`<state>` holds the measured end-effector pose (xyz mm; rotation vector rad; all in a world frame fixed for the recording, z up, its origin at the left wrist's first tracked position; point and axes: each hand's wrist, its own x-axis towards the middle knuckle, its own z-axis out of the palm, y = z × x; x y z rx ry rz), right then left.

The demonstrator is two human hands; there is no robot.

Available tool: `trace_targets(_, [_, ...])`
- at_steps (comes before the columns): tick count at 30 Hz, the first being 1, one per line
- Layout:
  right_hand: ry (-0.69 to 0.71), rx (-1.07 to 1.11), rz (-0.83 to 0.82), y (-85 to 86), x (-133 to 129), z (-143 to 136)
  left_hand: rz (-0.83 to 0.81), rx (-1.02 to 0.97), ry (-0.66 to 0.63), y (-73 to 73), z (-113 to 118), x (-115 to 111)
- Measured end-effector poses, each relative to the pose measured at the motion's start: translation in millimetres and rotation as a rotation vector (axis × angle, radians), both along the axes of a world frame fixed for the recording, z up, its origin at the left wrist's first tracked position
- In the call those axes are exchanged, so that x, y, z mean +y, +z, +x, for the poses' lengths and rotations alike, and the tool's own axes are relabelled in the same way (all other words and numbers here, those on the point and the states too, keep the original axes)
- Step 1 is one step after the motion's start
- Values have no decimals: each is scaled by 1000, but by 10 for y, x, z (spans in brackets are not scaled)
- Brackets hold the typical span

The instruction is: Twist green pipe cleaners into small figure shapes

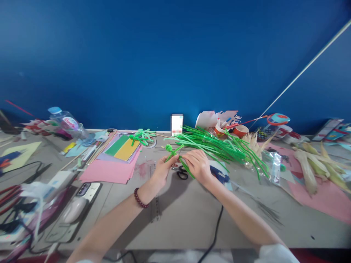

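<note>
My left hand (162, 168), with a dark beaded bracelet on its wrist, is closed on a small green pipe cleaner figure (169, 148) with a round coiled end. My right hand (197, 163) pinches a green pipe cleaner (189, 171) that joins or crosses the figure; the fingers hide where they meet. Both hands are raised above the table, close together. Below them lie black-handled scissors (182, 174). Behind is a large bundle of green pipe cleaners (216, 146). A second clump of twisted green pipe cleaners (142, 137) rests at the back left.
Pink paper (109, 171) and coloured sheets lie left, near a phone (87, 191) and a bottle (70, 124). A clear ruler (154, 193) lies beneath my left wrist. By my right wrist is a dark blue glue gun (219, 174), with a black cable (218, 223) nearby. Dried corn husks (315, 164) lie right.
</note>
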<state>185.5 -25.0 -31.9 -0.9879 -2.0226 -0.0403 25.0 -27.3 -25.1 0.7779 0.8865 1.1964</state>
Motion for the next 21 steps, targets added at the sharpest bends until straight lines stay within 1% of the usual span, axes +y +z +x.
trace_targets(3, [18,70,-61,-28,30,-10,-20,-12,55,9,-10,22])
trace_targets(7, [43,112,-126,-57,44,-23,-14,-1,112,-22,-30,65])
trace_targets(11, [17,136,-145,-102,68,-9,20,30,133,-71,-24,79])
trace_targets(14, [26,166,-173,-114,90,-3,5,36,128,-102,-17,94])
trace_targets(17, [21,182,-143,-61,70,-15,8,59,136,-119,-39,132])
trace_targets(21, [-75,124,-45,45,-17,-48,58,103,166,-112,-87,172])
